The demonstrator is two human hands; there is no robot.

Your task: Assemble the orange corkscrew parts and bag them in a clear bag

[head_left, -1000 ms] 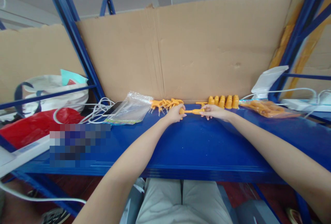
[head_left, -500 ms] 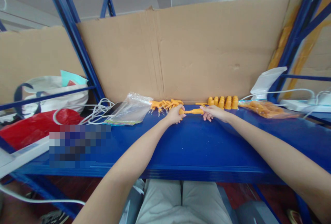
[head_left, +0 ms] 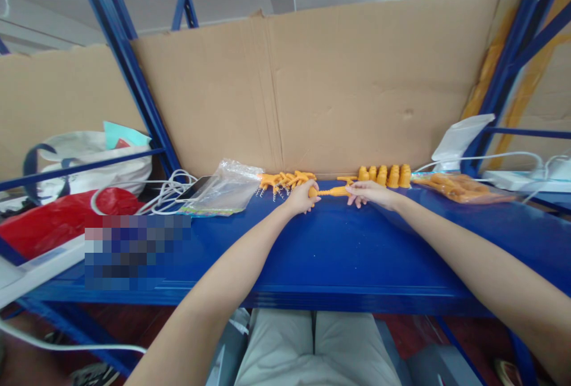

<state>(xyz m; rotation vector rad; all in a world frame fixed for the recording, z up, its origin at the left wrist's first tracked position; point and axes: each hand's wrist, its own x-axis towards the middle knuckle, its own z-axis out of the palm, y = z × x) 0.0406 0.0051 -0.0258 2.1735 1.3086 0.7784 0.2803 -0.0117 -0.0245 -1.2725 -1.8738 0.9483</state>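
Observation:
In the head view, my left hand [head_left: 303, 197] is closed on the rounded left end of an orange plastic piece with a thin ridged stem [head_left: 323, 192]. My right hand [head_left: 368, 193] pinches a thicker orange plastic sleeve [head_left: 339, 191] at the stem's other end. The two pieces lie in one line, level, just above the blue shelf [head_left: 330, 249]. Behind my left hand lies a pile of orange corkscrews [head_left: 285, 180] with metal spirals showing. Beyond my right hand stand several orange bell-shaped bodies [head_left: 384, 175] in a row, with an orange T-shaped piece [head_left: 347, 178] beside them.
A clear plastic bag [head_left: 227, 190] and white cables [head_left: 167, 193] lie left of the corkscrews. A bag of orange parts [head_left: 464, 187] is at the right. A cardboard panel [head_left: 348, 88] closes the back. A red bag [head_left: 66, 219] sits far left.
My right hand and the orange sleeve have shifted very slightly left, toward my left hand. My left hand keeps its place and grip.

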